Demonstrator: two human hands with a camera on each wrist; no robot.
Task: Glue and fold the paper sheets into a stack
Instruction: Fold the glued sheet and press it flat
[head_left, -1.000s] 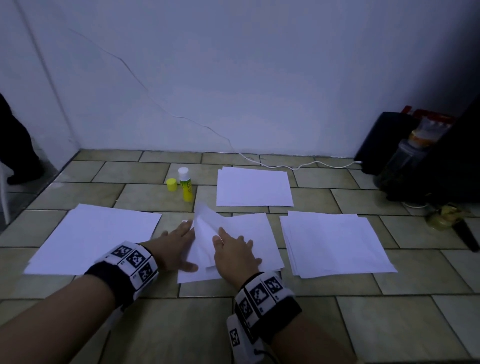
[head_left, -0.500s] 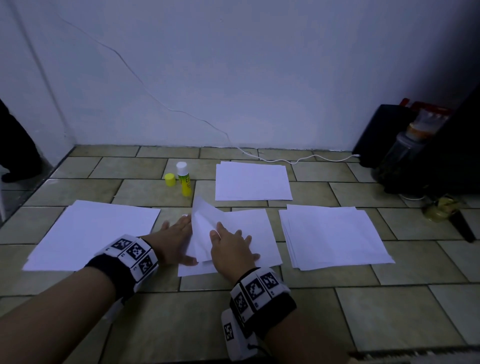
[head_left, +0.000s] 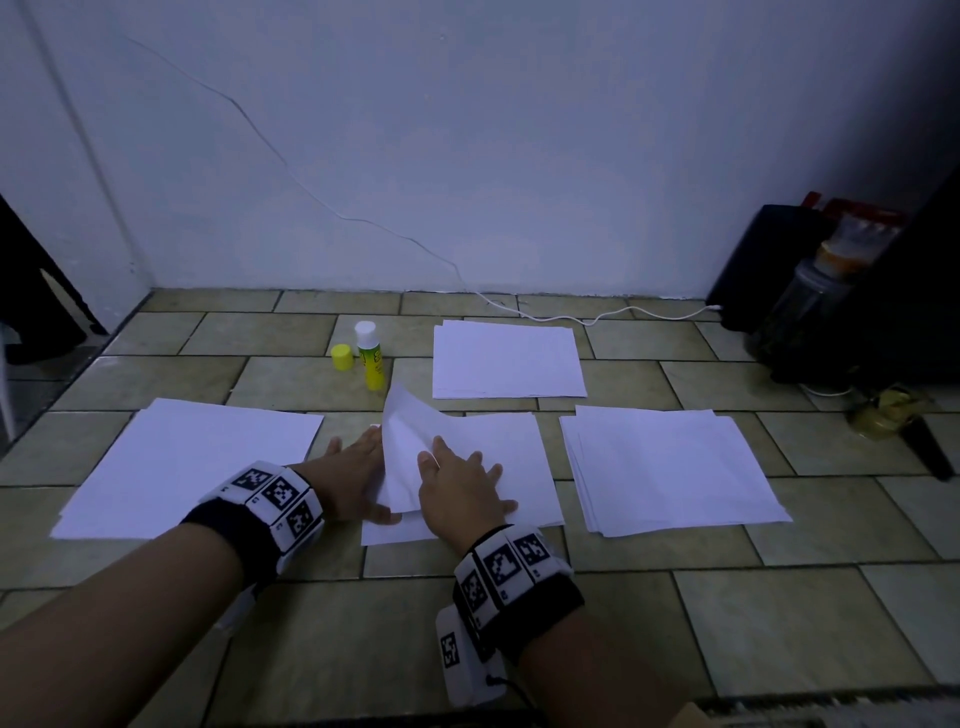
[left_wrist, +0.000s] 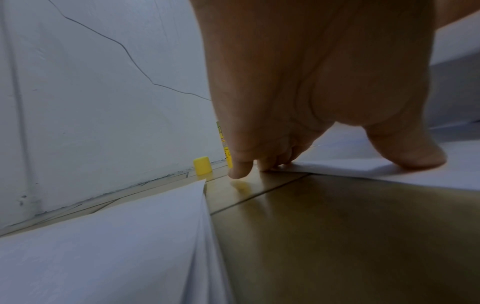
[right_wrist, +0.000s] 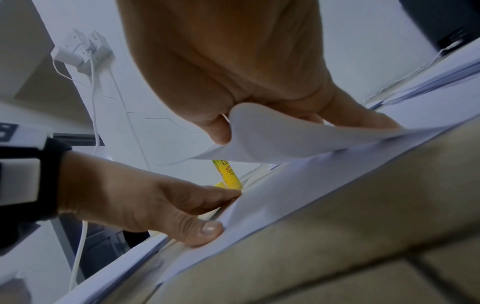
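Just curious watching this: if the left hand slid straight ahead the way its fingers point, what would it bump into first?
Probably the glue stick: the left hand points toward it across bare floor tile. Depth is unclear; the yellow cap stands beside it.

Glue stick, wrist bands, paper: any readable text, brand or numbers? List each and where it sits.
Glue stick: printed label on the yellow body, too blurred to read in all three views.
Left wrist band: square black-and-white marker patterns with tiny characters beside them, too small to read.
Right wrist band: the same kind of markers, characters unreadable.
Paper sheets: blank, no print visible.
Yellow cap: no marking visible.
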